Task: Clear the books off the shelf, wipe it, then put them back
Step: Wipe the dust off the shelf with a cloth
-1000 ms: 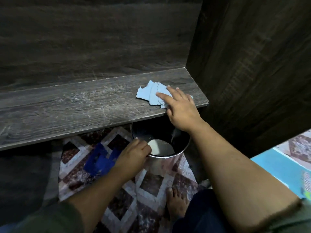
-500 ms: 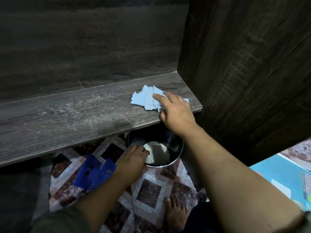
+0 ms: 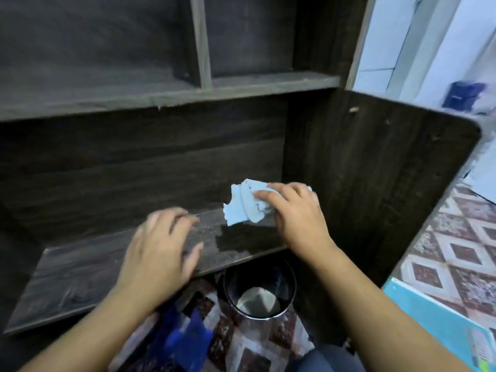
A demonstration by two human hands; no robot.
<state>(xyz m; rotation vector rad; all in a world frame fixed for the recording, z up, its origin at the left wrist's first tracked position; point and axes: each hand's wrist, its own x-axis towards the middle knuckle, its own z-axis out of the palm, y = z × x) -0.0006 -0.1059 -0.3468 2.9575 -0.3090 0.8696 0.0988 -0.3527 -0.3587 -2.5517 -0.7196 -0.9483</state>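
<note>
Shelf (image 3: 80,280) bare of books; wipe underway, dark damp patch at right end only; right hand (image 3: 298,218) clutching cloth (image 3: 243,205) on board; left hand (image 3: 161,251) spread, empty, blurred; re-shelving pending; books unseen.

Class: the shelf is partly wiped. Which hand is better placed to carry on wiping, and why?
The right hand: it already holds the blue cloth against the shelf, beside a darker wiped patch. The left hand is spread above the board, holding nothing.

Shelf (image 3: 80,277) surface bare to the left of my left hand (image 3: 161,251). Right side closed off by side panel (image 3: 375,183); upper shelf (image 3: 161,98) caps the bay. Bucket (image 3: 259,294) stands on the floor below the front edge.
</note>
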